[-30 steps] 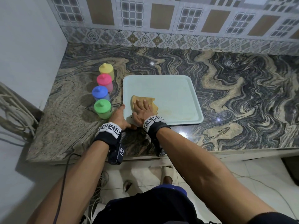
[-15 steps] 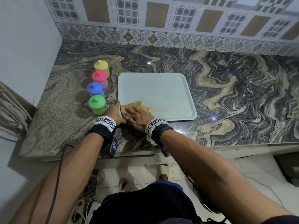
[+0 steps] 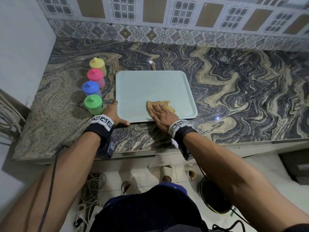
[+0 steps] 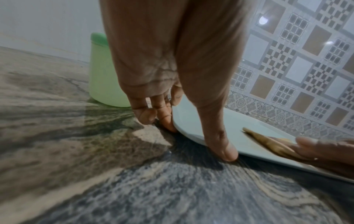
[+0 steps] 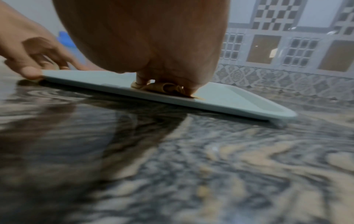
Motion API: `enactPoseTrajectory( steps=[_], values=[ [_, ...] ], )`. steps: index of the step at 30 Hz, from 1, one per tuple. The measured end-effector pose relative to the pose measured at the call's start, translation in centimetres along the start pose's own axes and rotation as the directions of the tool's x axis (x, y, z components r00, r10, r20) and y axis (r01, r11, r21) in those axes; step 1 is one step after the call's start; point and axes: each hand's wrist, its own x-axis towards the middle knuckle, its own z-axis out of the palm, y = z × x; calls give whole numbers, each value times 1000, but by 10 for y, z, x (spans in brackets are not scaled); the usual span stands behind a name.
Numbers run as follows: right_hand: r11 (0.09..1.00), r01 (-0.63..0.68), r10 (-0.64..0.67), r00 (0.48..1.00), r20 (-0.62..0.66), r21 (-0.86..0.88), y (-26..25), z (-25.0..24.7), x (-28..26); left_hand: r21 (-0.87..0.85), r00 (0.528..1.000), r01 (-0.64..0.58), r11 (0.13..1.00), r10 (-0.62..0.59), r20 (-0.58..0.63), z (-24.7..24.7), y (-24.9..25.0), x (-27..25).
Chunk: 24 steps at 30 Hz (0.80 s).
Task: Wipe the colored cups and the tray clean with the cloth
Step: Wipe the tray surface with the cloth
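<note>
A pale blue tray [image 3: 150, 87] lies flat on the marble counter. My right hand [image 3: 163, 113] presses flat on a tan cloth [image 3: 164, 104] near the tray's front edge, right of its middle; the folded cloth [image 5: 162, 87] shows under the palm. My left hand [image 3: 115, 113] braces the tray's near-left corner, with its fingers [image 4: 164, 119] against the left rim and the thumb [image 4: 220, 136] along the front rim. Left of the tray stand yellow [image 3: 97, 65], pink [image 3: 95, 77], blue [image 3: 91, 88] and green [image 3: 93, 104] lidded cups in a row. The green cup [image 4: 103, 75] is just behind my left fingers.
The marble counter [image 3: 242, 91] stretches wide to the right of the tray. A tiled wall [image 3: 167, 34] closes the back and a white wall [image 3: 25, 47] the left. The counter's front edge runs just under my wrists. Cables and a power strip [image 3: 83, 211] lie on the floor.
My right hand slid the cloth from the tray's near-left corner rightward along the front edge. My left hand kept bracing the same corner.
</note>
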Motion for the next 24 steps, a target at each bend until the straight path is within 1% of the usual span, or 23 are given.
enactPoseTrajectory(
  steps=[2, 4, 7, 9, 12, 13, 15, 17, 22, 24],
  values=[
    [999, -33, 33, 999, -3, -29, 11, -7, -7, -5, 1000, 6, 1000, -6, 10, -1, 0, 0],
    [994, -102, 103, 994, 37, -40, 22, -14, -15, -2, 1000, 5, 1000, -5, 22, -5, 7, -6],
    [977, -212, 210, 974, 87, 13, 41, -16, -23, 2, 1000, 18, 1000, -18, 18, -8, 14, -11],
    [964, -264, 265, 957, 119, -27, 52, -16, -28, -25, 1000, 21, 999, -21, 9, -8, 13, -11],
    [899, -437, 438, 896, 71, -30, 64, -20, -38, -53, 1000, 19, 998, -19, 6, -8, 14, -12],
    [886, -459, 463, 885, 59, -60, 67, -20, -40, -49, 1000, 20, 999, -20, 3, -8, 16, -13],
    [875, -470, 479, 875, 69, -118, 68, -19, -42, -44, 1000, 18, 999, -18, -3, -8, 18, -14],
    [858, -497, 508, 859, 70, -131, 62, -17, -42, -49, 1000, 14, 999, -14, 0, -8, 19, -15],
    [787, -603, 605, 796, -27, -129, 35, -25, -44, -60, 1000, 14, 998, -15, -6, -7, 20, -17],
    [785, -610, 608, 792, -53, -106, 33, -28, -44, -59, 1000, 16, 998, -17, -4, -8, 21, -18]
  ],
)
